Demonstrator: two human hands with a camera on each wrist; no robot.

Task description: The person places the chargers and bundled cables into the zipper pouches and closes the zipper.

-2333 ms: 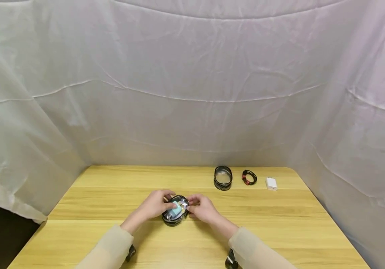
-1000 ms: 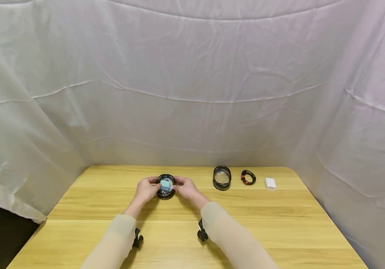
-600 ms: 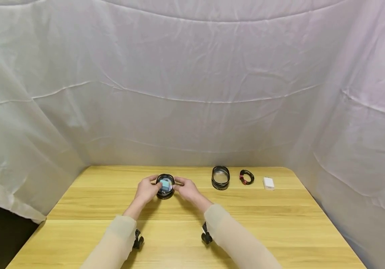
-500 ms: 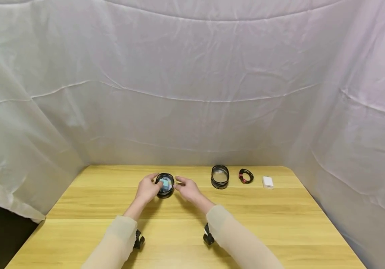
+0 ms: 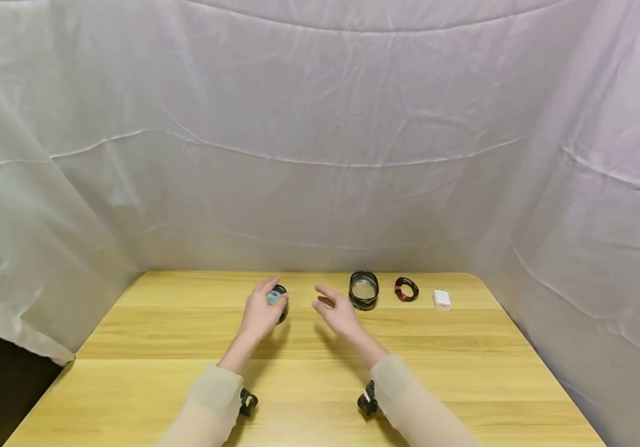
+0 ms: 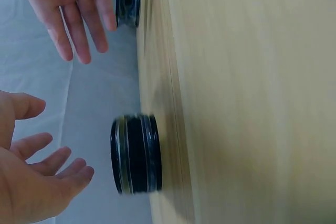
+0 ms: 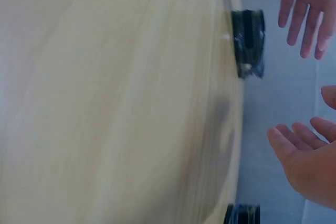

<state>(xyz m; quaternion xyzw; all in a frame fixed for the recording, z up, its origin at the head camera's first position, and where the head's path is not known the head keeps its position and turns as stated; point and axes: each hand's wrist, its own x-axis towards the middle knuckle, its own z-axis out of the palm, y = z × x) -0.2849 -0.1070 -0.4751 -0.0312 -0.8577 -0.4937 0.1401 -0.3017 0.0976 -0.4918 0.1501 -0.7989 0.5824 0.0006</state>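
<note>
A small oval case (image 5: 283, 315) with black edging and a see-through top stands on the table, something pale teal (image 5: 273, 298) showing inside. My left hand (image 5: 260, 315) overlaps part of it in the head view. In the left wrist view that left hand (image 6: 31, 177) is raised apart from the case (image 6: 135, 153), fingers loosely spread and holding nothing. To the right, my right hand (image 5: 342, 316) hovers over the table with nothing in it, thumb and fingers apart. Nearest to it is a second black-edged clear case (image 5: 364, 303), standing farther back.
Right of the second case lie a coiled black cable (image 5: 406, 290) with a red band and a white charger plug (image 5: 441, 299), near the back of the wooden table (image 5: 308, 385). Grey fabric (image 5: 320, 205) hangs behind and at both sides.
Both hands carried the teal-filled case farther back and left on the table. They have since let go of it; the right hand has moved off to the right.
</note>
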